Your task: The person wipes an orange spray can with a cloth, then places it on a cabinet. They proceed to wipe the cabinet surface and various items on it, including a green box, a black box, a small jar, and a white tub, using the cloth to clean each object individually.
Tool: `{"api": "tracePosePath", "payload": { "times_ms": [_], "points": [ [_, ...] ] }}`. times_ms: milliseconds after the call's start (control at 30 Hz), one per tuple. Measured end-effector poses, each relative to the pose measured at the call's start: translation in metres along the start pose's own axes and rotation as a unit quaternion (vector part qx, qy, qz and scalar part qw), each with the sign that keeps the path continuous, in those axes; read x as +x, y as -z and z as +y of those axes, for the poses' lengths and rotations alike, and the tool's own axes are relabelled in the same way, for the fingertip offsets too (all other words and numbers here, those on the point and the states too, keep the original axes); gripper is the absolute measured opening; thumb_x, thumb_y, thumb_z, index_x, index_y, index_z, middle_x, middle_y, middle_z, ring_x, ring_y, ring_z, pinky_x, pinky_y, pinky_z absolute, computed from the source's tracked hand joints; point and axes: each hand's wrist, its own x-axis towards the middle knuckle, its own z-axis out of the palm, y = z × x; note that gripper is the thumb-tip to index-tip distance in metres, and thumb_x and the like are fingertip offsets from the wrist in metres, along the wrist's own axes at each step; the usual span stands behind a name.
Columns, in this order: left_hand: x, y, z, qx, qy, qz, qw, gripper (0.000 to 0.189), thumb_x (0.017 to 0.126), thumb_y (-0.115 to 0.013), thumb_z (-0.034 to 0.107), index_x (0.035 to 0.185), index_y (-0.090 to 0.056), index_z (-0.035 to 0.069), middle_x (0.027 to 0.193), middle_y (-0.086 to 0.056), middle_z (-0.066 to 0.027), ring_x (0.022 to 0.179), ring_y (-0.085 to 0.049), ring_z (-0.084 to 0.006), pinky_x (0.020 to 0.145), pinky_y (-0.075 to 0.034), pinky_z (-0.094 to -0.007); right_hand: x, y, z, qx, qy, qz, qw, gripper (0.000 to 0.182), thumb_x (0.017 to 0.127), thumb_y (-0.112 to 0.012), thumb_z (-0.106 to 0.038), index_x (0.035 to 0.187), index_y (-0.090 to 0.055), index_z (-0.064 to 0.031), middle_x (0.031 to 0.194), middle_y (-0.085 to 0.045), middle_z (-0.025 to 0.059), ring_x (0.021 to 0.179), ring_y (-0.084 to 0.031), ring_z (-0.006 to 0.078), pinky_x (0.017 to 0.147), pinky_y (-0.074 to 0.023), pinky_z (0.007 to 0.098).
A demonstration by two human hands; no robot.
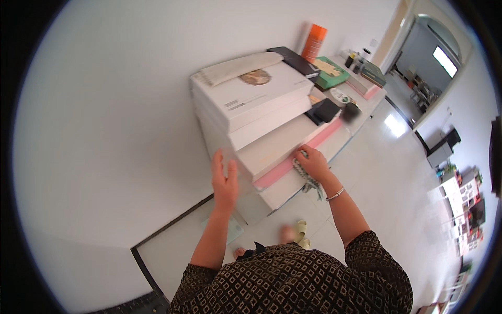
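My right hand point(315, 164) grips a crumpled, patterned green-and-white cloth point(302, 169), whose loose end hangs down toward my wrist. The cloth is at the front of a low white box with a pink lower edge point(274, 175), close to the table's edge. Fingers apart and holding nothing, my left hand point(224, 186) is raised beside the near left corner of that box. Stacked white boxes point(274, 92) rest on the low box's rear part, a round brown picture on the top one. Across the top box lies a pale folded packet point(239, 68).
Farther along the white table point(282, 192) are a black case point(294, 61), an orange can point(313, 41), a green box point(329, 72), black flat items point(325, 111) and small bottles point(355, 62). A wall borders the left. Yellow-green slippers point(301, 231) and a scale-like glass plate point(233, 229) lie on the floor.
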Motion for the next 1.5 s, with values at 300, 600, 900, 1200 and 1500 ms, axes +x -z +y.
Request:
{"api": "tracePosePath", "payload": {
  "times_ms": [300,600,900,1200,1500],
  "points": [
    [0.016,-0.052,-0.002,-0.088,0.001,0.078,0.993,0.049,0.091,-0.046,0.018,0.132,-0.029,-0.003,0.125,-0.042,-0.0138,0.111,-0.043,-0.0196,0.093,-0.035,-0.029,0.046,0.081,0.097,0.179,-0.034,0.039,0.982,0.035,0.08,-0.055,-0.026,0.102,-0.056,0.0005,0.089,-0.062,0.0174,0.086,-0.059,0.0298,0.077,-0.0443,0.0361],
    [0.004,-0.063,0.003,-0.202,0.147,0.182,0.951,0.043,0.085,-0.051,0.02,0.12,-0.04,-0.003,0.108,-0.051,-0.0108,0.096,-0.051,-0.0206,0.083,-0.041,-0.0307,0.123,0.096,0.169,0.056,-0.036,0.06,0.996,0.057,0.078,-0.05,-0.026,0.127,-0.035,-0.0008,0.118,-0.048,0.0247,0.103,-0.05,0.04,0.087,-0.0414,0.0413],
    [0.003,-0.053,-0.02,-0.25,0.155,0.165,0.941,0.044,0.083,-0.05,0.027,0.116,-0.045,-0.001,0.106,-0.053,-0.0111,0.098,-0.051,-0.0228,0.084,-0.04,-0.0333,0.14,0.101,0.18,0.185,-0.035,0.01,0.982,0.054,0.075,-0.052,-0.024,0.12,-0.042,0.0039,0.101,-0.055,0.0276,0.097,-0.053,0.0398,0.084,-0.042,0.0418],
    [0.002,-0.059,-0.014,-0.236,0.158,0.154,0.946,0.041,0.084,-0.046,0.031,0.111,-0.05,0.0,0.105,-0.055,-0.0115,0.099,-0.052,-0.0231,0.086,-0.04,-0.0332,0.143,0.11,0.188,0.279,-0.017,-0.01,0.96,0.054,0.073,-0.052,-0.018,0.121,-0.042,0.0033,0.103,-0.055,0.028,0.099,-0.052,0.0395,0.085,-0.0417,0.0395],
    [0.002,-0.081,0.004,-0.218,0.19,0.21,0.934,0.041,0.084,-0.048,0.035,0.106,-0.053,0.001,0.101,-0.057,-0.0099,0.094,-0.054,-0.0216,0.081,-0.043,-0.0323,0.148,0.117,0.197,0.314,-0.015,-0.065,0.947,0.051,0.073,-0.052,-0.018,0.118,-0.043,0.0039,0.097,-0.056,0.027,0.093,-0.054,0.0409,0.081,-0.0427,0.0416]
  ]
}}
